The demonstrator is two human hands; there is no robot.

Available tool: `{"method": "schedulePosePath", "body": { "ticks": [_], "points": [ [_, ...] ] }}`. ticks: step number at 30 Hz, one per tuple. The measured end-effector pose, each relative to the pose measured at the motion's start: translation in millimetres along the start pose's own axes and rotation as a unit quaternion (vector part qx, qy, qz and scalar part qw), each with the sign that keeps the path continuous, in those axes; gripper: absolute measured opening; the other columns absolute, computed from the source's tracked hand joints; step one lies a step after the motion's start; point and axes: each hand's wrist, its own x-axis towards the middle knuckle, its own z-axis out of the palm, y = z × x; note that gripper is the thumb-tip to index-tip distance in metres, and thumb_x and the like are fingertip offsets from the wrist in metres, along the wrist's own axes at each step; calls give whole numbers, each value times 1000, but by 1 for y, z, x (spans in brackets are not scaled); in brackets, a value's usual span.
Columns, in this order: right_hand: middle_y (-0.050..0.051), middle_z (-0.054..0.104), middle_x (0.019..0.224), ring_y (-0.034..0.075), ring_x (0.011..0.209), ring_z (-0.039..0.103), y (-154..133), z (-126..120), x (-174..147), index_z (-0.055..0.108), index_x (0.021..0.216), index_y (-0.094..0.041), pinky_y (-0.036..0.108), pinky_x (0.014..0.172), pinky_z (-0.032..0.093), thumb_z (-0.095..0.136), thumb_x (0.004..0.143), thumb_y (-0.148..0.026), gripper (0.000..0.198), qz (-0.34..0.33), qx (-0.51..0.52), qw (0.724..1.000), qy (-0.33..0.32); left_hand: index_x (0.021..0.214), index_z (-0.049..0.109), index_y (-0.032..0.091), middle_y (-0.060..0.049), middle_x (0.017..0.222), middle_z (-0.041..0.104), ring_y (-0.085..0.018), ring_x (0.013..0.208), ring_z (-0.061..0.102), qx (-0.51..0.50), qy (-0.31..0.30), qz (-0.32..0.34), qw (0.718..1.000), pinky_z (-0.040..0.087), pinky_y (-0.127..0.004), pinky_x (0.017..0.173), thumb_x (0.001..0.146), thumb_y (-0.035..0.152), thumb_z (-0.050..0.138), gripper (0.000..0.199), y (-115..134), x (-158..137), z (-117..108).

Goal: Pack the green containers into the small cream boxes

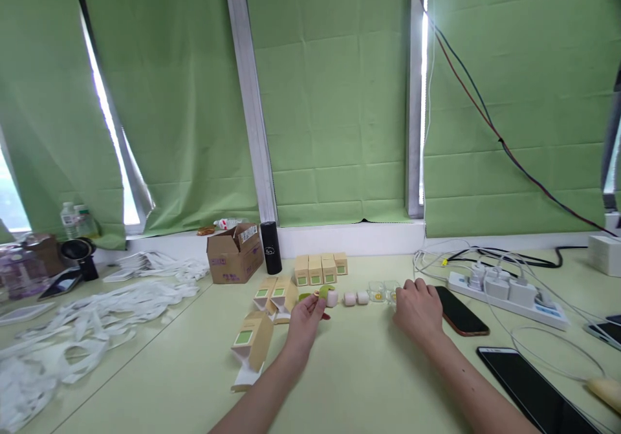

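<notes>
Holding green pc, L hand

I was sitting in what looked like a small packing workshop or a plain office put to that use. Small cartons stood on the pale table before me, with a brown cardboard box near them and heaped white straps to my left. Green blinds hung over the windows; a crowded power strip and phones lay to my right.

Right hand hides own grip; front device cut off below; cylinder print illegible.
</notes>
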Motion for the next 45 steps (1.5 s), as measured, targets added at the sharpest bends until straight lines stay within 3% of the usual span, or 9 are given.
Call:
{"method": "schedulePosePath", "body": {
  "ticks": [7,14,18,23,27,31,34,38,45],
  "points": [
    [16,70,85,31,95,56,-4,-1,-1,76,76,-16,40,80,31,62,73,-3,20,-31,12,999,-23,93,76,14,-7,88,74,-18,74,65,-11,20,0,1000,55,-31,74,68,62,83,55,10,-6,4],
    [10,67,89,28,94,55,-52,-14,-19,69,78,-20,38,79,39,65,74,-4,17,-161,181,970,18,92,76,13,-8,92,75,-19,78,65,-18,31,10,999,55,-29,71,69,60,83,52,10,-6,5],
    [7,66,89,26,92,57,-69,-11,-33,66,76,-21,35,77,43,67,70,-2,20,-195,252,948,-19,90,76,13,-8,91,74,-18,79,64,-20,32,18,999,55,-28,70,71,57,83,48,11,-7,6],
    [7,66,116,25,103,64,-65,2,-36,61,109,-24,32,80,50,67,68,-5,45,-124,366,921,-49,90,75,13,-7,90,73,-18,79,63,-16,30,22,999,55,-28,71,72,58,83,49,14,-8,6],
    [10,67,124,27,111,65,-63,23,-35,53,131,-23,36,91,52,70,64,-6,72,-70,463,878,-105,89,75,13,-6,88,73,-16,75,62,-9,32,23,999,54,-28,72,73,57,82,47,16,-8,6],
    [9,71,118,28,111,65,-67,37,-35,60,122,-22,41,95,50,66,65,-6,59,-62,530,833,-144,88,75,14,-5,87,73,-16,74,62,-9,35,25,999,53,-28,71,72,57,83,46,17,-9,6],
    [8,71,114,28,107,65,-71,33,-34,64,113,-22,41,94,50,67,67,-10,47,-35,577,801,-160,90,75,14,-7,91,74,-17,76,64,-4,38,28,999,54,-28,72,72,57,82,47,18,-9,6],
    [7,67,120,27,112,61,-72,17,-33,67,114,-23,40,98,48,69,65,-13,49,-15,637,753,-166,92,76,14,-10,95,76,-21,83,67,0,39,35,999,54,-29,72,72,57,83,48,18,-8,6],
    [6,66,116,26,105,61,-77,5,-34,74,111,-27,39,93,51,67,60,-8,55,-43,683,712,-157,96,76,14,-11,97,76,-23,86,68,4,35,42,998,55,-31,72,71,57,83,50,19,-9,6]
  ]
}}
